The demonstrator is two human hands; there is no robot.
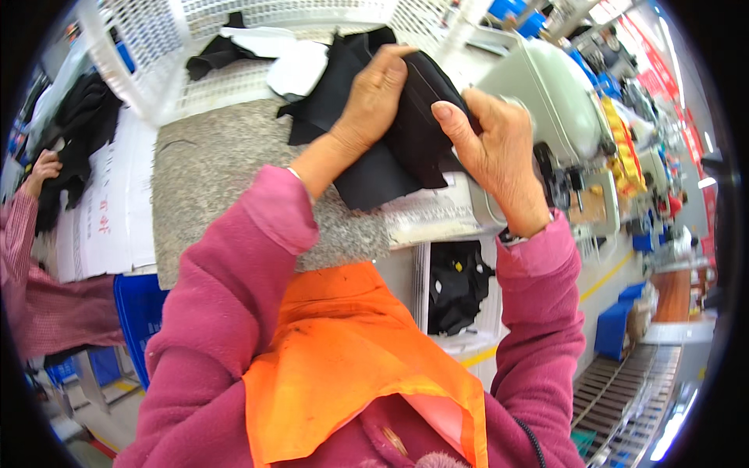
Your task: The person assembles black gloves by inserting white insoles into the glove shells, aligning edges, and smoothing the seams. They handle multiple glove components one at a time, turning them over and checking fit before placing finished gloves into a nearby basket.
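Note:
Black fabric pieces [363,168] are bunched in front of me, partly over a speckled grey mat [211,179]. My left hand [373,97] is closed on the upper part of the fabric, its fingertips partly hidden. To the right, my right hand [499,144] has its thumb up and its fingers curled behind the fabric's right edge, closed on it. A thin pale line runs along the dark panel between my hands. Just beyond my right hand stands a pale green sewing machine [550,93].
A white plastic basket [140,58] at the back holds black and white pieces [300,69]. Under the table edge, a white bin [422,288] contains black fabric. At far left, another person's hand [45,170] touches black cloth [90,117]. A blue bin [136,312] stands low on the left.

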